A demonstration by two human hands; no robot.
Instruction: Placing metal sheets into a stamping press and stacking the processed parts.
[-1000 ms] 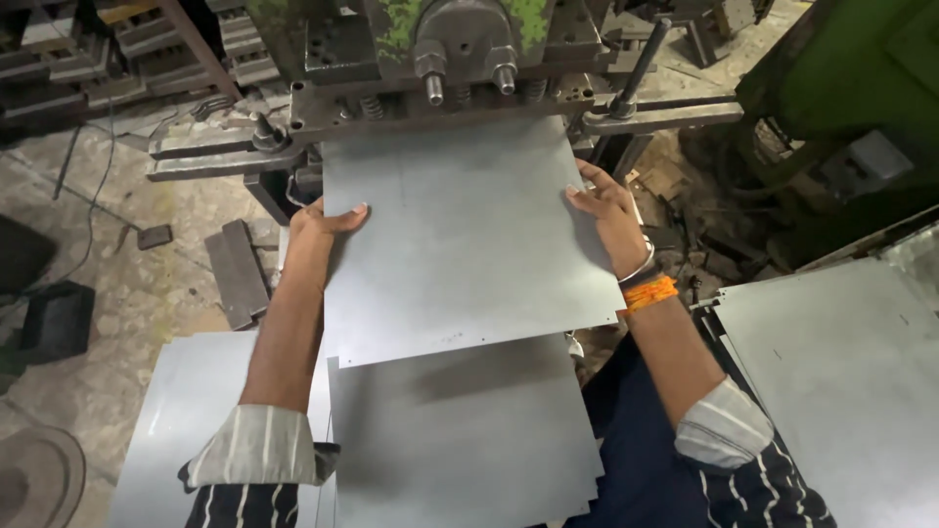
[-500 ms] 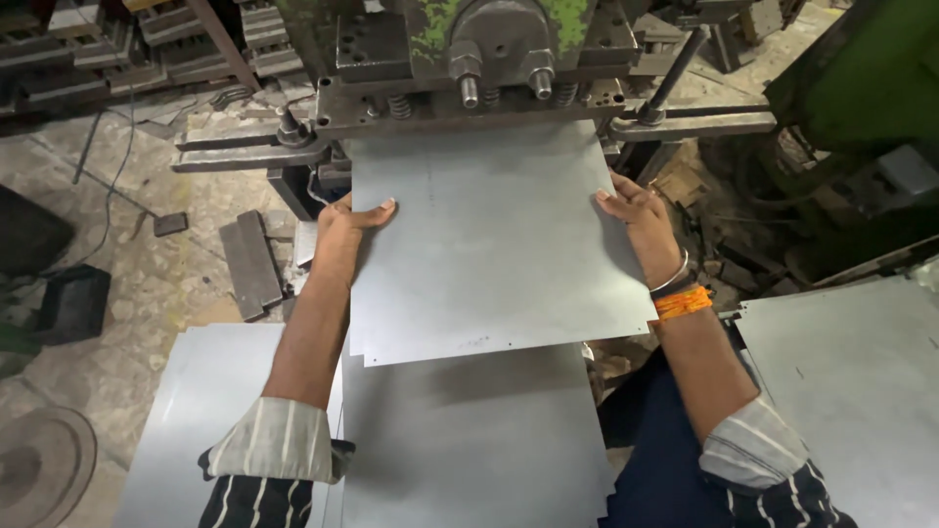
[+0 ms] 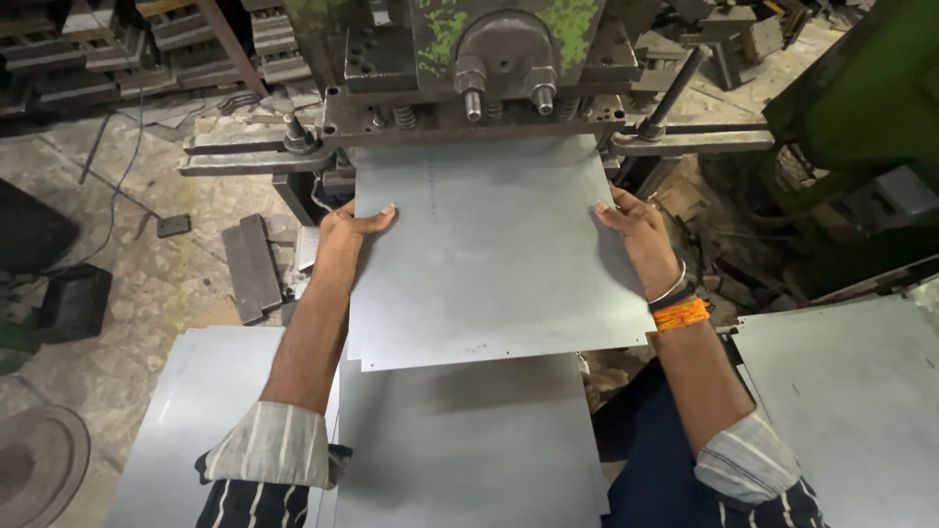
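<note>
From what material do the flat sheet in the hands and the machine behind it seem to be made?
The sheet looks like thin metal, perhaps steel: dull grey, smooth, faint sheen, sharp straight edges. The left hand and right hand grip its sides. The machine appears to be heavy iron or steel: dark, worn, with chipped green paint and bolts.

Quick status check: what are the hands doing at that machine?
Left hand and right hand grip metal sheet by its side edges. Far edge under press. Nothing blocking.

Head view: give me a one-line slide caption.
Left hand and right hand grip a grey metal sheet by its side edges at a press machine.
</note>
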